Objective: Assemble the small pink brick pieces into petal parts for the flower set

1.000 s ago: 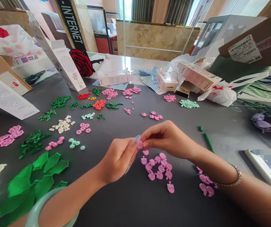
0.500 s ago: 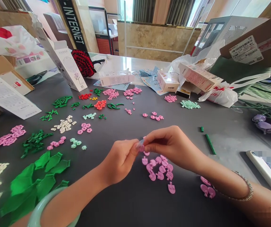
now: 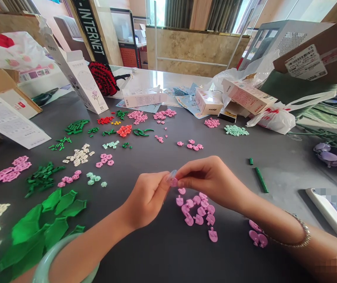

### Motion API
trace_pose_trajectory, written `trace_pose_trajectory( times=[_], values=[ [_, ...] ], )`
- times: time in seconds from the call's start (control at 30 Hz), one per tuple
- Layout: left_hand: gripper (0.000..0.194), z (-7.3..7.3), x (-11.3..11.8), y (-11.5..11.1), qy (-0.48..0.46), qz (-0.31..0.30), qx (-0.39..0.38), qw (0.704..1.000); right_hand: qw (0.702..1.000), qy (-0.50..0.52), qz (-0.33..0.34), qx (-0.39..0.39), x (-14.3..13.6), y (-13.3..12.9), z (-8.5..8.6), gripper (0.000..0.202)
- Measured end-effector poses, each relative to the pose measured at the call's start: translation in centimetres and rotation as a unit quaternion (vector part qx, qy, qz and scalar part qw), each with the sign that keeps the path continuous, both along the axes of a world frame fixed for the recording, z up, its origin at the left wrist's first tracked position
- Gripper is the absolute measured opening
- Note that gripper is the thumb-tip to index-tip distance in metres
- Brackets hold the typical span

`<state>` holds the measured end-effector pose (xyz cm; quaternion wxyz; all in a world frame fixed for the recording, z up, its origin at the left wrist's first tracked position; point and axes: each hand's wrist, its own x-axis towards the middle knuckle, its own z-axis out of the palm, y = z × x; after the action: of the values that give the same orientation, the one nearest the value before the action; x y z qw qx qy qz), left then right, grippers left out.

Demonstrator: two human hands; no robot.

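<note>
Fingertip to fingertip, my left hand [image 3: 151,198] and my right hand [image 3: 208,181] pinch a small pink plastic piece [image 3: 173,182] above the dark table. My fingers cover most of it, so its full shape is hidden. Just below and right of my hands lies a loose group of pink rounded petal pieces [image 3: 198,219]. A few more pink pieces [image 3: 257,234] sit under my right forearm. Large green leaf pieces [image 3: 41,220] spread out beside my left forearm.
Sorted heaps of small parts cover the far left, among them cream pieces [image 3: 81,155], dark green pieces [image 3: 43,177] and red pieces [image 3: 124,131]. White boxes [image 3: 208,101] stand at the back. A green stick [image 3: 261,180] and a phone [image 3: 327,210] lie on the right.
Both hands have shifted slightly left, with the pink piece still pinched between them. The piles on the table look the same.
</note>
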<state>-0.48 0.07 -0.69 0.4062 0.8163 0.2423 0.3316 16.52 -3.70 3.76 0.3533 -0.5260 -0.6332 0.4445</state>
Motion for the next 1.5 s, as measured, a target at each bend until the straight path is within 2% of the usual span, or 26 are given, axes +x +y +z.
trace_pose_trajectory(
  times=[0.93, 1.1, 1.2, 1.3, 1.4, 1.5],
  values=[
    [0.040, -0.3, -0.1, 0.1, 0.000, 0.002, 0.007, 1.000, 1.000, 0.007, 0.008, -0.025, -0.1, 0.1, 0.2, 0.007],
    [0.041, -0.1, 0.0, 0.0, 0.006, 0.006, -0.026, 1.000, 1.000, -0.021, 0.019, -0.011, 0.1, 0.0, 0.4, 0.007],
    [0.043, 0.0, 0.1, -0.1, 0.007, 0.009, -0.031, 0.999, 0.997, -0.074, 0.022, 0.023, 0.5, 0.2, 0.7, 0.010],
    [0.043, 0.1, 0.1, -0.2, 0.009, 0.021, -0.031, 0.999, 0.977, -0.175, -0.039, 0.116, 1.5, 0.7, 1.0, 0.018],
    [0.044, 0.1, 0.2, -0.3, 0.007, 0.031, -0.039, 0.999, 0.931, -0.284, -0.098, 0.206, 2.8, 1.3, 1.2, 0.020],
    [0.044, 0.1, 0.2, -0.3, 0.005, 0.033, -0.048, 0.998, 0.899, -0.361, -0.104, 0.225, 4.0, 1.8, 1.4, 0.021]
  ],
)
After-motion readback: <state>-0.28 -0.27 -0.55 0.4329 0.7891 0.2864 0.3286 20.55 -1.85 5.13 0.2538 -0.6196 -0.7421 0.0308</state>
